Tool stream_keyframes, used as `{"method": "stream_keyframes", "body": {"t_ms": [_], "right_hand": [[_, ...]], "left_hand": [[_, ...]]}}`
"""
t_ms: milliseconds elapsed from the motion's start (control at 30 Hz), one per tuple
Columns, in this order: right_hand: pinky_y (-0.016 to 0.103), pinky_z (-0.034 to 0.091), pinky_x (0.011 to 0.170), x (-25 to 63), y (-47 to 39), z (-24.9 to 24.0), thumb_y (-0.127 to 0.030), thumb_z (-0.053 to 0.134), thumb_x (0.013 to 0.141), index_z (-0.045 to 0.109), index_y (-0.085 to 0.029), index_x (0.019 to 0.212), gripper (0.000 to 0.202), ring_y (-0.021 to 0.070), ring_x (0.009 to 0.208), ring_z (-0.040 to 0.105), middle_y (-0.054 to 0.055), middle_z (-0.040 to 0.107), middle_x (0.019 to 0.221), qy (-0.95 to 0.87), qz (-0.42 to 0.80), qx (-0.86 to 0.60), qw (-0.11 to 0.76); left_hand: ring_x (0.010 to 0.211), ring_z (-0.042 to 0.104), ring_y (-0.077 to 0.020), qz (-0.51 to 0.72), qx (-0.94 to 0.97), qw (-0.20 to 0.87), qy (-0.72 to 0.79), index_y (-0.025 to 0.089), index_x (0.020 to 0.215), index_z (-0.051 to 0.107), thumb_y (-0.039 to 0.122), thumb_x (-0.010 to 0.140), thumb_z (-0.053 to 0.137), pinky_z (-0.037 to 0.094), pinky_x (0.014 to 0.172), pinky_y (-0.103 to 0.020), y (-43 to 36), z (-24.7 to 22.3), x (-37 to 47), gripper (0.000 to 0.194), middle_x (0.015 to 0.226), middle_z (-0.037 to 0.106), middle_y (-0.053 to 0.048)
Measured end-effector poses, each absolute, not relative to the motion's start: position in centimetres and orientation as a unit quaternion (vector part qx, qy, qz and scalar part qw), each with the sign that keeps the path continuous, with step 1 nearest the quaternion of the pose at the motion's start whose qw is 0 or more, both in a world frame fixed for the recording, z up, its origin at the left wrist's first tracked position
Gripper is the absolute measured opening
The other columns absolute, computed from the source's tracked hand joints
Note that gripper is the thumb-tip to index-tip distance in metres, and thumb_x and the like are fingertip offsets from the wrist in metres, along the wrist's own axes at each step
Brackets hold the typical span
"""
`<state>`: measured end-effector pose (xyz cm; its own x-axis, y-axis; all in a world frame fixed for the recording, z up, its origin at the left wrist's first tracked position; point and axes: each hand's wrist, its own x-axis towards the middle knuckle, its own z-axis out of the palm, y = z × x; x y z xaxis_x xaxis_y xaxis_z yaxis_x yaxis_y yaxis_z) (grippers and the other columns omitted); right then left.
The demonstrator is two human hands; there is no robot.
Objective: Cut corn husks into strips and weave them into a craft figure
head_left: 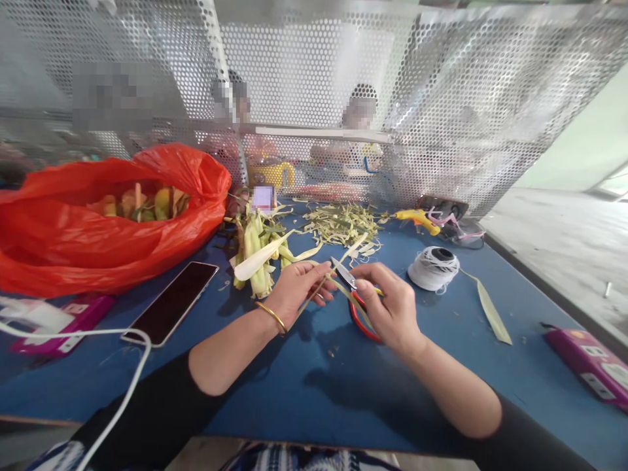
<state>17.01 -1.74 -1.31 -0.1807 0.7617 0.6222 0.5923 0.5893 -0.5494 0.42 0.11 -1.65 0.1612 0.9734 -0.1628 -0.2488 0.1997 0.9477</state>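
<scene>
Over the middle of the blue table, my left hand [300, 286] pinches thin strips of pale green husk [360, 245]. My right hand [390, 302] is closed around scissors [360, 320] with red and yellow handles, their blades pointing up and left beside my left fingertips. A strip of husk also runs along the scissors by my right hand. Just beyond my left hand lies a bundle of corn husks [254, 252], with one broad pale husk on top. Farther back is a pile of cut husk shreds [343, 224].
A red plastic bag [112, 252] stands at left, near a phone [171, 302], a white cable [110, 331] and a purple box [78, 330]. At right are white thread [434, 269], a yellow glue gun [418, 219], a loose husk [492, 311] and another purple box [591, 363]. A perforated screen [314, 72] stands behind.
</scene>
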Motion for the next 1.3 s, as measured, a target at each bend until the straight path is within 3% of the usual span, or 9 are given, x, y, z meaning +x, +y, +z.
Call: {"method": "stream_keyframes", "body": {"t_ms": [100, 200, 300, 500, 633, 767, 867, 1033, 1300], "right_hand": [[0.031, 0.040, 0.069, 17.2, -1.4, -1.1, -0.042, 0.049, 0.092, 0.069, -0.019, 0.088, 0.030, 0.0174, 0.072, 0.057, 0.005, 0.063, 0.077, -0.755, 0.011, -0.447, 0.479], [0.033, 0.037, 0.071, 16.9, -1.2, -1.3, -0.044, 0.053, 0.090, 0.071, -0.022, 0.074, 0.032, 0.0171, 0.073, 0.057, 0.004, 0.063, 0.073, -0.797, 0.036, -0.462, 0.387], [0.030, 0.037, 0.065, 16.4, -1.1, -1.8, -0.046, 0.058, 0.086, 0.065, -0.020, 0.059, 0.039, 0.0130, 0.063, 0.052, 0.001, 0.059, 0.066, -0.793, 0.165, -0.482, 0.333], [0.025, 0.040, 0.053, 15.9, -0.9, -2.7, -0.039, 0.065, 0.075, 0.058, -0.019, 0.062, 0.025, 0.0119, 0.057, 0.050, -0.002, 0.054, 0.061, -0.647, 0.413, -0.470, 0.436], [0.023, 0.037, 0.052, 15.9, -1.1, -2.4, -0.030, 0.065, 0.076, 0.049, -0.019, 0.054, 0.029, 0.0096, 0.055, 0.045, -0.004, 0.047, 0.058, -0.677, 0.315, -0.446, 0.494], [0.022, 0.038, 0.051, 16.0, -2.0, -1.5, -0.025, 0.060, 0.081, 0.054, -0.020, 0.068, 0.016, 0.0093, 0.052, 0.046, -0.004, 0.053, 0.059, -0.709, 0.230, -0.443, 0.498], [0.023, 0.040, 0.054, 16.1, -3.0, -1.0, -0.020, 0.058, 0.085, 0.055, -0.021, 0.075, 0.011, 0.0101, 0.054, 0.052, -0.003, 0.060, 0.062, -0.750, 0.070, -0.416, 0.509], [0.029, 0.039, 0.065, 15.6, -3.8, -1.6, -0.012, 0.053, 0.088, 0.057, -0.020, 0.078, 0.013, 0.0129, 0.063, 0.058, 0.001, 0.067, 0.070, -0.859, -0.152, -0.286, 0.398], [0.033, 0.028, 0.063, 15.1, -3.1, -2.7, -0.013, 0.045, 0.092, 0.054, -0.018, 0.066, 0.028, 0.0145, 0.056, 0.047, 0.001, 0.056, 0.058, -0.875, -0.227, -0.326, 0.275]], "left_hand": [[0.041, 0.056, -0.0100, 0.428, 0.484, 0.617, 0.449, 0.014, 0.062, 0.063, 0.031, 0.072, 0.071, 0.043, 0.041, -0.020, -0.4, -1.7, 0.7, 0.021, 0.053, 0.064, -0.001], [0.039, 0.054, -0.0095, 0.369, 0.562, 0.589, 0.448, 0.016, 0.054, 0.057, 0.019, 0.073, 0.066, 0.041, 0.039, -0.019, -1.2, -2.0, 1.2, 0.021, 0.048, 0.060, 0.001], [0.039, 0.053, -0.0096, 0.334, 0.609, 0.561, 0.451, 0.017, 0.049, 0.054, 0.011, 0.070, 0.063, 0.041, 0.039, -0.018, -1.8, -2.4, 1.8, 0.023, 0.043, 0.056, 0.003], [0.038, 0.053, -0.0091, 0.277, 0.608, 0.579, 0.468, 0.017, 0.051, 0.057, 0.020, 0.076, 0.062, 0.044, 0.042, -0.019, -1.6, -2.9, 1.9, 0.026, 0.042, 0.056, 0.003], [0.038, 0.053, -0.0083, 0.296, 0.602, 0.573, 0.471, 0.017, 0.053, 0.056, 0.019, 0.076, 0.063, 0.042, 0.039, -0.017, -1.1, -3.3, 1.5, 0.024, 0.043, 0.056, 0.004], [0.038, 0.054, -0.0077, 0.344, 0.553, 0.576, 0.494, 0.017, 0.052, 0.056, 0.020, 0.076, 0.064, 0.042, 0.040, -0.017, -0.7, -3.7, 1.5, 0.026, 0.044, 0.057, 0.003], [0.037, 0.053, -0.0080, 0.396, 0.445, 0.604, 0.529, 0.016, 0.054, 0.057, 0.021, 0.076, 0.066, 0.041, 0.039, -0.018, -0.4, -3.4, 1.7, 0.024, 0.045, 0.058, 0.003], [0.036, 0.049, -0.0068, 0.470, 0.332, 0.636, 0.514, 0.013, 0.058, 0.063, 0.030, 0.070, 0.075, 0.037, 0.037, -0.018, -0.1, -2.9, 1.6, 0.024, 0.045, 0.059, 0.001], [0.049, 0.060, -0.0074, 0.475, 0.207, 0.712, 0.474, 0.011, 0.067, 0.067, 0.021, 0.082, 0.067, 0.029, 0.034, -0.014, 0.2, -1.3, 0.6, 0.018, 0.060, 0.068, -0.004]]}}
